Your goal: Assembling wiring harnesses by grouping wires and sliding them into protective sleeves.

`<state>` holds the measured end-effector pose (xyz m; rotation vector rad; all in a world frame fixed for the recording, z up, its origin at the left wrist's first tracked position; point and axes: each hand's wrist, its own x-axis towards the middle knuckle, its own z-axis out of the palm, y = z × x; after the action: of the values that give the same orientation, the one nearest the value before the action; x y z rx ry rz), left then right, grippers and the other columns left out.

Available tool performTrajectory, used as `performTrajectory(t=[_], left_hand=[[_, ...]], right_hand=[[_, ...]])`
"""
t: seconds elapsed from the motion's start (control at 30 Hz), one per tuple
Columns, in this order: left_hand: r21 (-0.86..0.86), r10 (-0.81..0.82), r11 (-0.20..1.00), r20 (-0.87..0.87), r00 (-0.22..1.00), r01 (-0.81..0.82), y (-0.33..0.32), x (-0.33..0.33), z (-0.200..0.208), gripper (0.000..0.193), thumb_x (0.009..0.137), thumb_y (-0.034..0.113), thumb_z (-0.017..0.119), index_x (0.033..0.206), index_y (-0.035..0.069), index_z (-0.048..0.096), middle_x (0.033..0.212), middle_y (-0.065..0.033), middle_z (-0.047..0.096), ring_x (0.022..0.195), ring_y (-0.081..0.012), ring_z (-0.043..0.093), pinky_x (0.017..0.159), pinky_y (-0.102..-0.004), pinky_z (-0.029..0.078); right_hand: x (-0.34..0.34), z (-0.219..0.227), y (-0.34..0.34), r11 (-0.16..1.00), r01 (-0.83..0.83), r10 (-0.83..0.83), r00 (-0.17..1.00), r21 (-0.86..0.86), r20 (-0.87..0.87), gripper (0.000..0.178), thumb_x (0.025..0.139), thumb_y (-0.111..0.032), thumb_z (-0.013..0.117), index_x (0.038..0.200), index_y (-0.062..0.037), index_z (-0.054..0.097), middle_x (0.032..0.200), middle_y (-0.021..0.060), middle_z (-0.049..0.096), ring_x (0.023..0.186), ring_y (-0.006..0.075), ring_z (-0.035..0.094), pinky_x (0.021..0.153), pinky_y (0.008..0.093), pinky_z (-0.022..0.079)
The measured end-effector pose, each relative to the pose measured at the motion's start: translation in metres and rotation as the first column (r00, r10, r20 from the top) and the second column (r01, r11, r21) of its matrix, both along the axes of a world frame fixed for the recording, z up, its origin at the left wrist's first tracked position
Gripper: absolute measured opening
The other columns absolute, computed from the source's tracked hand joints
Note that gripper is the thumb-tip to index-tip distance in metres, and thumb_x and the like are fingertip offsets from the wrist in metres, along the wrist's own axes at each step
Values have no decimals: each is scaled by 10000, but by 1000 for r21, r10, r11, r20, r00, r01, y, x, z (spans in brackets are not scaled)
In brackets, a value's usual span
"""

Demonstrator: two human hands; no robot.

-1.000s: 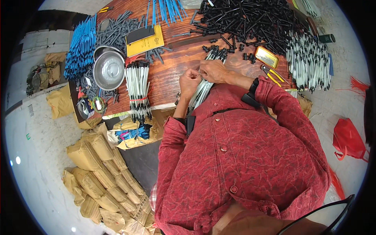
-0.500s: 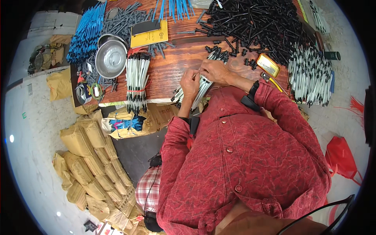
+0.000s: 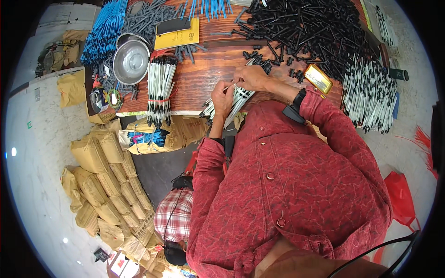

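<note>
A bundle of thin white rods with black ends (image 3: 239, 101) lies slanted at the table's near edge, partly hidden by my hands. My left hand (image 3: 223, 97) is at its left side, with thumb and fingers pinched together. Over its upper part bends my right hand (image 3: 251, 78), fingers curled and their tips close to the left hand's. What the fingertips pinch is too small to make out. A pale band seems to cross the rods just below my right hand. To the left, another bundle of white rods (image 3: 161, 83) is held by a red band.
Black plastic fittings (image 3: 301, 32) are heaped at the back right, beside loose white rods (image 3: 369, 97). A yellow-rimmed tin (image 3: 318, 78) lies near my right wrist. At left are metal bowls (image 3: 131, 62), blue rods (image 3: 103, 37) and a yellow booklet (image 3: 190, 38). Paper-wrapped packages (image 3: 109, 171) cover the floor.
My right hand has shifted slightly up and left, uncovering more of the bundle and the pale band. The left hand stays almost in place, still pinched.
</note>
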<state>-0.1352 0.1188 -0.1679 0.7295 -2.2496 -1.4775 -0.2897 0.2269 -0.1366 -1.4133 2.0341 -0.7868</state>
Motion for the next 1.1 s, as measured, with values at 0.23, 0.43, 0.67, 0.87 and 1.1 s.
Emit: performTrajectory(t=[0.23,0.43,0.67,0.87,1.1], left_hand=[[34,1,999,-26,1000,0,-1,-2,3,72,806,49,676,826,-2,630,779,-91,585,692,-170,565,627,-283,461],[159,23,987,-21,1000,-20,-3,0,-4,97,805,62,699,827,-5,632,776,-61,573,699,-125,544,627,-260,454],[318,31,947,20,999,-35,-11,0,-13,85,797,59,717,821,0,661,817,-38,606,738,-101,552,643,-238,452],[406,8,913,66,998,-35,-21,2,-22,74,792,53,724,829,5,680,846,-37,636,773,-98,576,655,-230,458],[456,-84,888,45,995,54,-24,5,-24,79,777,48,734,821,12,680,808,-41,643,743,-113,587,696,-244,466]], right_hand=[[-7,4,-1,999,-36,36,999,31,9,154,735,-211,718,850,-114,684,861,57,648,826,264,633,677,382,488],[-5,-3,-2,1000,21,-21,998,4,56,167,732,-204,734,842,-91,681,852,67,630,810,253,625,677,370,484],[-7,-4,-6,999,3,-6,997,33,83,186,721,-235,741,815,-87,679,845,65,637,815,252,627,677,372,484],[-4,-1,-9,1000,6,-8,998,28,68,178,714,-240,733,794,-93,672,809,61,635,791,255,628,660,373,482],[5,-4,-6,999,24,-25,998,33,49,99,705,-185,657,749,-97,650,791,71,653,792,291,632,624,420,469]])
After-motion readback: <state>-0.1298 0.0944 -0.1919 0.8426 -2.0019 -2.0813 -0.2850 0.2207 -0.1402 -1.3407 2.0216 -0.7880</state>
